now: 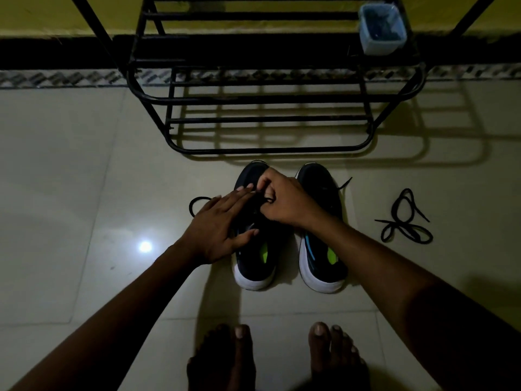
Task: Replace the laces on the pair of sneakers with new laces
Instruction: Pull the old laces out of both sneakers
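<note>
I'm working the lace (198, 198) on the left sneaker (253, 273), which stands on the floor (84, 193) beside its mate (321, 249): left hand (217, 224) flat, steadying it, right hand (284, 198) pinching the lace near the toe, which I judge needs a steady pull next.

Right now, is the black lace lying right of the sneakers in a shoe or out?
Out: the black shoelace lies in loose loops on the pale tiled floor, apart from the nearest black white-soled sneaker.

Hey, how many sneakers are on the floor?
2. The left sneaker lies under the left hand, the right hand pinching its lace; the right sneaker stands beside it, untouched. None shows on the rack.
</note>
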`<move>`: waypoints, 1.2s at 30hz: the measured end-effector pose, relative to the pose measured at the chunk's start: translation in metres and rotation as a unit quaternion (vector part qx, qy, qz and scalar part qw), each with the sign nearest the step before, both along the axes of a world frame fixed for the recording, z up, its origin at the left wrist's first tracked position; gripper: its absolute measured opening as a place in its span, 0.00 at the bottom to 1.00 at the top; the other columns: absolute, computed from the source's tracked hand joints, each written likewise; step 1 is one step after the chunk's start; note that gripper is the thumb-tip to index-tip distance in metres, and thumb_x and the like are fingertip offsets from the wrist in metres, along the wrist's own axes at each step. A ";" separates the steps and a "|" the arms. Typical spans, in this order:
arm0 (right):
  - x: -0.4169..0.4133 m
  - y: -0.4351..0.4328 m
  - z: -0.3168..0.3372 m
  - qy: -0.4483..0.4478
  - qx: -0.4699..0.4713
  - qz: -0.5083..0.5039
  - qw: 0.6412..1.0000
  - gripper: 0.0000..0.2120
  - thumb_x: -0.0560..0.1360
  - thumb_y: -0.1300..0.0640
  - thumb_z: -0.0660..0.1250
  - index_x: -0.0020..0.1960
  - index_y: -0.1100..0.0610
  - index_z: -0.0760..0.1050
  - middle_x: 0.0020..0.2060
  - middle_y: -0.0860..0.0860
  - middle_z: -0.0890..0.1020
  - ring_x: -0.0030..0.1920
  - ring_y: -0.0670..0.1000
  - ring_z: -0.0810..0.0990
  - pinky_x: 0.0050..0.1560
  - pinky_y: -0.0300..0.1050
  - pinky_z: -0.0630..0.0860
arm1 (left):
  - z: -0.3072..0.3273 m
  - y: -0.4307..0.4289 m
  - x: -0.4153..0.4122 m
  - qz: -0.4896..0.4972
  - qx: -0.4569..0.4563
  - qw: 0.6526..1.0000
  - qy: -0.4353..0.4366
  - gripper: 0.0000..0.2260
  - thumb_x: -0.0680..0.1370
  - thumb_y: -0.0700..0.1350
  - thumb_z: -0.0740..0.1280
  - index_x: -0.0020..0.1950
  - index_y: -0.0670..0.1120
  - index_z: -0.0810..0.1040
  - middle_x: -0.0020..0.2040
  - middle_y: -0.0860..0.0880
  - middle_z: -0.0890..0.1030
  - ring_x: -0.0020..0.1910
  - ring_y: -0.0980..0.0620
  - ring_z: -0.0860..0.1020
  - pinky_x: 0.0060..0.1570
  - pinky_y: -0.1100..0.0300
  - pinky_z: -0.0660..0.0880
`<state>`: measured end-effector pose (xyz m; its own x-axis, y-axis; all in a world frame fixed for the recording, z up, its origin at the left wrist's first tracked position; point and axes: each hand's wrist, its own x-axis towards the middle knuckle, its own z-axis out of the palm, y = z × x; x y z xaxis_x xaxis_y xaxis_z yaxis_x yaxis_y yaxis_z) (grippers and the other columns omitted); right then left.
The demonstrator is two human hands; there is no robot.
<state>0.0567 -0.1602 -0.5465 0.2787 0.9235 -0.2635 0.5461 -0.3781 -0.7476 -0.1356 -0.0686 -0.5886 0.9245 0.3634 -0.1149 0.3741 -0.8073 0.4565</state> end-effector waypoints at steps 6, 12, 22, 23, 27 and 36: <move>-0.010 -0.007 -0.006 -0.300 0.067 0.065 0.950 0.18 0.72 0.63 0.65 0.62 0.59 0.70 0.55 0.59 0.78 0.54 0.62 0.78 0.48 0.51 0.75 | -0.001 -0.004 0.002 -0.005 -0.006 1.000 -0.006 0.37 0.79 0.69 0.54 0.83 0.53 0.52 0.83 0.56 0.51 0.82 0.56 0.50 0.76 0.43 0.60; -0.009 -0.015 -0.025 -0.084 0.095 -0.136 0.983 0.11 0.70 0.67 0.69 0.50 0.57 0.77 0.38 0.52 0.78 0.41 0.53 0.77 0.45 0.49 0.77 | -0.002 -0.004 0.003 -0.007 0.002 1.000 0.005 0.37 0.79 0.70 0.52 0.83 0.52 0.51 0.83 0.56 0.49 0.82 0.56 0.50 0.77 0.44 0.59; 0.002 -0.015 -0.012 -0.410 0.049 -0.050 0.910 0.21 0.64 0.66 0.73 0.56 0.62 0.74 0.55 0.63 0.76 0.51 0.63 0.77 0.44 0.52 0.75 | -0.005 -0.004 0.003 -0.002 0.006 1.000 0.000 0.36 0.79 0.69 0.54 0.83 0.53 0.53 0.83 0.56 0.50 0.82 0.57 0.50 0.77 0.46 0.59; 0.004 -0.016 -0.009 -0.400 0.033 -0.078 0.913 0.17 0.67 0.64 0.72 0.55 0.63 0.75 0.56 0.62 0.75 0.53 0.62 0.75 0.47 0.51 0.73 | -0.005 -0.004 0.004 -0.003 0.010 1.000 0.004 0.36 0.79 0.69 0.53 0.83 0.53 0.52 0.83 0.56 0.50 0.82 0.57 0.50 0.78 0.46 0.58; 0.001 -0.016 0.002 -0.088 0.059 -0.275 0.956 0.08 0.75 0.68 0.64 0.50 0.59 0.79 0.50 0.55 0.81 0.50 0.53 0.80 0.49 0.39 0.72 | -0.005 -0.006 0.004 -0.004 0.026 0.999 0.020 0.36 0.79 0.70 0.50 0.83 0.53 0.50 0.83 0.55 0.48 0.82 0.57 0.48 0.80 0.47 0.51; 0.012 -0.014 0.018 -0.145 -0.063 -0.058 0.986 0.11 0.75 0.50 0.72 0.39 0.56 0.81 0.30 0.50 0.77 0.34 0.49 0.77 0.35 0.43 0.73 | -0.004 -0.006 0.003 -0.007 0.037 0.999 0.017 0.36 0.80 0.69 0.49 0.83 0.53 0.50 0.83 0.55 0.49 0.82 0.58 0.47 0.80 0.45 0.49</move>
<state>0.0685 -0.1739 -0.5281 0.4610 0.8463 -0.2670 0.6775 -0.5300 -0.5100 -0.1324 -0.0744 -0.5925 0.9252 0.3600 -0.1199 0.3777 -0.8433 0.3824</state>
